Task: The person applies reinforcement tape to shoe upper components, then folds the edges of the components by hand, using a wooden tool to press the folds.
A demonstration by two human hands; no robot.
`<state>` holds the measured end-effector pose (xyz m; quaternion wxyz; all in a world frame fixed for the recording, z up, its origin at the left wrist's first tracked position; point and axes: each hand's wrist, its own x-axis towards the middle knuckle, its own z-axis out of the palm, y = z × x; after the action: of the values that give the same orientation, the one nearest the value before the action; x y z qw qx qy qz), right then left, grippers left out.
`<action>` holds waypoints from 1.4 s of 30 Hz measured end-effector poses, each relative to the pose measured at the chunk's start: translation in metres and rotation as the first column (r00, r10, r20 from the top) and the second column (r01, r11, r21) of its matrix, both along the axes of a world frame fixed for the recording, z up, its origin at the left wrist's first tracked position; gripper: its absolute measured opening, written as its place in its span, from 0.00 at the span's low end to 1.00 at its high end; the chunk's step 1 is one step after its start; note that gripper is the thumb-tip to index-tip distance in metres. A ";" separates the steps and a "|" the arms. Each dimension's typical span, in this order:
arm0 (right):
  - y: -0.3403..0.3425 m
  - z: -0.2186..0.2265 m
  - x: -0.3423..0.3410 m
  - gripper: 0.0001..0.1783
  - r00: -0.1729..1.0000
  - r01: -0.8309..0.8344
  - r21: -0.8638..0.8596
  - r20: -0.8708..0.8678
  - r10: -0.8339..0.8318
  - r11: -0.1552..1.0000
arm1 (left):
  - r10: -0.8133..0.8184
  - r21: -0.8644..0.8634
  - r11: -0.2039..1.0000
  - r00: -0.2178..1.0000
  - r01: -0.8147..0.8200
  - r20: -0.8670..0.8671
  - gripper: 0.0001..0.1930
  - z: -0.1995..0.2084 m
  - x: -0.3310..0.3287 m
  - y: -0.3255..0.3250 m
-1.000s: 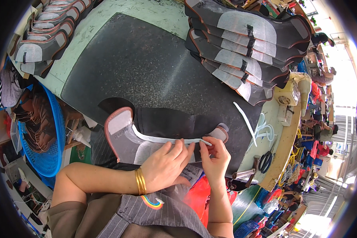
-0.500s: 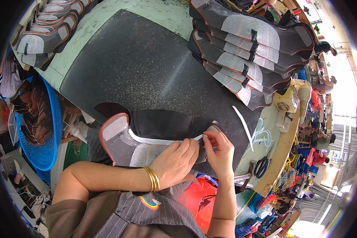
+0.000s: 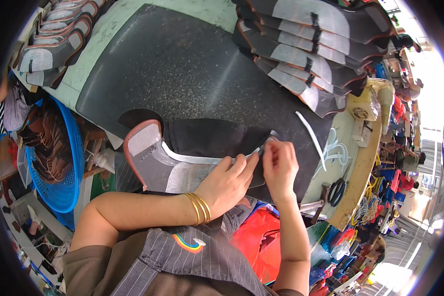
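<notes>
A dark shoe upper (image 3: 145,153) with brown edging and grey lining patches lies at the near edge of the black mat. Along its curved inner edge runs a white strip (image 3: 192,159), stuck down on the left and following the bend. My left hand (image 3: 227,177) lies over the middle of the upper, fingers stretched out and fingertips resting on the strip. At the right end of the upper, my right hand (image 3: 280,167) is closed in a pinch at the strip's end; its fingers mostly hide what they hold. Black lining (image 3: 202,140) is folded out beyond the strip.
Stacked shoe uppers (image 3: 301,54) stand at the far right of the black mat (image 3: 177,64), with more uppers (image 3: 54,52) at the far left. Loose white strips (image 3: 311,138) and a hammer (image 3: 323,195) lie to the right. A blue basket (image 3: 74,163) holds brown pieces.
My right hand has moved along the strip to the upper's right end. My left fingertips have also slid a little to the right. The whole view has shifted slightly.
</notes>
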<state>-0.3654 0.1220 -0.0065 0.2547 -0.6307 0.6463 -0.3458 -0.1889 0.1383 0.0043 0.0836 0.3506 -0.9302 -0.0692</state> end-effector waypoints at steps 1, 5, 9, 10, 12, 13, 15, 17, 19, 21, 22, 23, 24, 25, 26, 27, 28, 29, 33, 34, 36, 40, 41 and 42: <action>-0.003 0.000 0.004 0.04 0.975 0.188 0.033 0.118 -0.191 0.982 | -0.010 0.000 1.000 1.000 0.010 -0.009 0.33 -0.002 0.002 -0.001; 0.055 0.041 -0.011 0.05 0.978 -0.061 0.407 0.208 -0.027 0.911 | -0.228 -0.164 0.969 0.931 0.187 -0.285 0.21 -0.016 0.036 -0.012; 0.056 0.076 0.005 0.13 0.742 -0.663 0.347 0.188 0.643 0.663 | -0.372 -0.040 0.927 0.899 0.374 -0.232 0.12 0.010 0.093 -0.020; 0.039 0.080 0.014 0.19 0.801 -0.597 0.261 0.234 0.550 0.758 | -0.385 -0.045 0.922 0.896 0.385 -0.223 0.12 0.014 0.097 -0.031; -0.008 0.067 0.038 0.29 0.842 -0.499 -0.113 -0.299 0.449 0.859 | -0.292 0.010 0.954 0.934 0.300 -0.208 0.23 0.029 0.094 -0.059; -0.018 0.057 0.044 0.29 0.845 -0.496 -0.133 -0.304 0.441 0.858 | -0.255 -0.029 0.967 0.956 0.253 -0.145 0.27 0.033 0.091 -0.072; -0.037 0.037 0.052 0.34 0.714 -0.486 0.063 -0.548 0.437 0.872 | -0.253 -0.093 0.963 0.967 0.254 0.017 0.35 0.033 0.086 -0.103; -0.030 0.029 0.061 0.24 0.705 -0.532 0.027 -0.539 0.460 0.846 | -0.282 0.046 0.959 0.948 0.278 0.150 0.32 0.039 0.077 -0.120; -0.010 0.039 0.074 0.17 0.582 -0.610 0.035 -0.658 0.478 0.791 | -0.352 0.205 0.931 0.886 0.301 0.303 0.26 0.037 0.070 -0.122; 0.012 0.045 0.088 0.09 0.495 -0.647 -0.068 -0.795 0.350 0.759 | -0.348 0.236 0.933 0.849 0.272 0.397 0.11 0.045 0.070 -0.111; 0.016 0.042 0.089 0.09 0.495 -0.641 -0.053 -0.791 0.360 0.766 | -0.352 0.261 0.932 0.802 0.252 0.482 0.06 0.058 0.069 -0.105; 0.020 0.038 0.090 0.08 0.535 -0.568 -0.062 -0.786 0.311 0.821 | -0.342 0.189 0.939 0.836 0.287 0.430 0.06 0.054 0.074 -0.097; 0.020 0.037 0.091 0.08 0.571 -0.489 -0.079 -0.782 0.250 0.869 | -0.332 0.105 0.943 0.864 0.316 0.378 0.07 0.053 0.083 -0.089; 0.017 0.031 0.089 0.16 0.599 -0.430 -0.116 -0.779 0.187 0.895 | -0.332 -0.004 0.937 0.895 0.349 0.297 0.06 0.053 0.090 -0.083; 0.017 0.031 0.088 0.16 0.605 -0.419 -0.109 -0.774 0.188 0.901 | -0.285 -0.150 0.936 0.936 0.318 0.206 0.06 0.042 0.095 -0.075; 0.017 0.033 0.088 0.21 0.663 -0.394 -0.080 -0.715 0.223 0.916 | -0.241 -0.181 0.944 0.951 0.277 0.195 0.06 0.034 0.102 -0.065; 0.017 0.033 0.088 0.26 0.717 -0.371 -0.053 -0.651 0.250 0.927 | -0.197 -0.217 0.947 0.963 0.235 0.183 0.07 0.028 0.107 -0.056; 0.019 0.029 0.089 0.30 0.725 -0.356 -0.012 -0.634 0.268 0.934 | -0.144 -0.321 0.932 0.985 0.168 0.099 0.10 0.014 0.113 -0.051; 0.021 0.026 0.091 0.31 0.732 -0.383 -0.095 -0.638 0.239 0.919 | -0.023 -0.188 0.982 0.988 -0.006 -0.152 0.17 0.011 0.128 -0.047; 0.019 0.027 0.089 0.31 0.727 -0.391 -0.070 -0.635 0.262 0.918 | 0.011 -0.040 0.999 0.965 -0.022 -0.263 0.17 0.016 0.130 -0.049; 0.013 0.031 0.087 0.24 0.701 -0.528 -0.168 -0.640 0.316 0.832 | 0.016 0.011 1.000 0.955 -0.013 -0.298 0.16 0.016 0.130 -0.052; 0.010 0.031 0.089 0.23 0.578 -0.679 -0.084 -0.674 0.460 0.730 | -0.110 -0.116 0.989 0.973 0.087 -0.204 0.14 0.010 0.134 -0.044; 0.009 0.031 0.089 0.24 0.527 -0.713 -0.071 -0.711 0.465 0.698 | -0.151 -0.224 0.968 0.974 0.111 -0.170 0.13 0.008 0.135 -0.042; 0.010 0.031 0.091 0.24 0.525 -0.714 -0.064 -0.707 0.473 0.697 | -0.191 -0.333 0.933 0.972 0.138 -0.133 0.12 0.006 0.135 -0.040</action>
<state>-0.2746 0.1318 0.0248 0.0056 -0.9269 0.3602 -0.1055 -0.0542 0.0980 0.0106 0.2095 0.2460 -0.9451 0.0482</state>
